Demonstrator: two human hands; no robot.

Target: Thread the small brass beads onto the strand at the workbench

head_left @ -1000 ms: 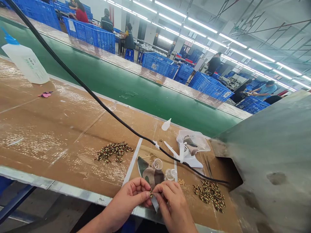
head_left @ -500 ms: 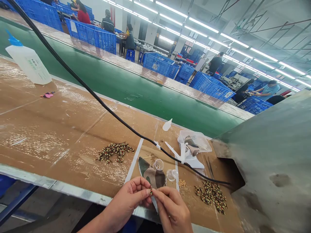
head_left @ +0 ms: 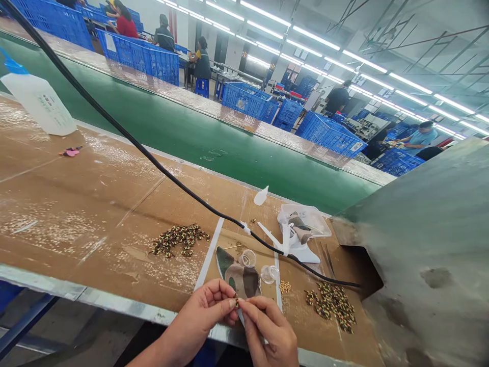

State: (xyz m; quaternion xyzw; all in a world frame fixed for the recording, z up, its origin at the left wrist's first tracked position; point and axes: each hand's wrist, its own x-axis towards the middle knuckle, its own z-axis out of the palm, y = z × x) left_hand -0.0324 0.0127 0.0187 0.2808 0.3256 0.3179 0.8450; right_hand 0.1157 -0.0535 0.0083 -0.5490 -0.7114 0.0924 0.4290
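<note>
My left hand (head_left: 208, 313) and my right hand (head_left: 269, 329) meet at the near edge of the brown cardboard-covered bench (head_left: 95, 204). Both pinch one small dark bead-like piece (head_left: 237, 303) between fingertips, and a white strip hangs just below it. Right behind the hands lies a camouflage-patterned cloth piece (head_left: 239, 275). A heap of small dark and gold pieces (head_left: 179, 238) lies to the left, another heap (head_left: 333, 300) to the right. Two small clear cups (head_left: 259, 266) and a few gold beads (head_left: 284, 286) sit between.
A black cable (head_left: 153, 160) crosses the bench diagonally to a grey metal housing (head_left: 428, 244) on the right. A clear tray (head_left: 305, 221) with white plastic parts, a white squeeze bottle (head_left: 36, 102), a green conveyor belt (head_left: 214, 142), blue crates and seated workers lie beyond.
My right hand has slid slightly down and toward me while both hands keep pinching the small piece. The view shifted a little; nothing else on the bench moved.
</note>
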